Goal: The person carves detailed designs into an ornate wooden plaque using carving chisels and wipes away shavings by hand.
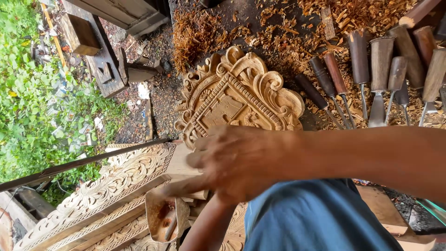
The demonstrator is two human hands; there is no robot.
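Note:
My right hand (pixel 237 160) reaches in from the right, blurred, with its fingers closed over the end of a pale wooden block (pixel 179 160). My left forearm rises from the bottom edge, and my left hand (pixel 180 187) is mostly hidden under the right one; only a fingertip-like part shows below the block. Both hands hover over a long carved wooden panel (pixel 107 195) with leafy scrollwork. A carved shield-shaped wooden plaque (pixel 237 90) lies just beyond the hands. A long thin dark rod (pixel 83 162) runs from the left edge towards the block.
Several wood-handled chisels (pixel 371 65) lie in a row at the upper right among wood shavings (pixel 200 32). Dark timber blocks (pixel 93 42) sit at the upper left beside green plants (pixel 23 93). A small scoop-shaped wooden dish (pixel 162 216) rests below the hands.

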